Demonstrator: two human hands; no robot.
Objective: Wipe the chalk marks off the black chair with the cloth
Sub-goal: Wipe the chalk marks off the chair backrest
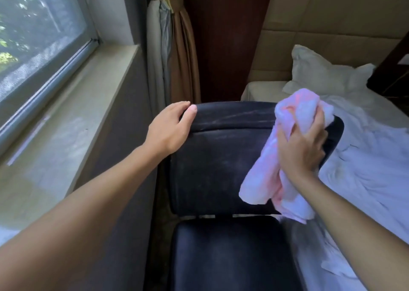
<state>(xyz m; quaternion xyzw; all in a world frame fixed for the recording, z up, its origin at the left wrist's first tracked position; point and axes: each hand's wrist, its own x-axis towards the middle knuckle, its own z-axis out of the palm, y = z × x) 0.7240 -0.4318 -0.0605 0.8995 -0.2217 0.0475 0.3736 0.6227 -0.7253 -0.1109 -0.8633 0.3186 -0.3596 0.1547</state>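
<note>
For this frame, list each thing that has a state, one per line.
black chair: faint chalk streaks on the backrest top
pink cloth: bunched, pressed against the backrest's right side
right hand: grips the cloth
left hand: holds the backrest's top left corner
curtain: tied back

Left arm bare, stretched forward from the lower left. Left hand (170, 129) lies palm down over the top left corner of the chair (217, 166) back, thumb along the top edge, fingers wrapped over the far side. Right arm bare, reaching in from the lower right. Right hand (302, 144) clutches a bunched cloth (285, 149), pressing it against the chair back's upper right corner.
</note>
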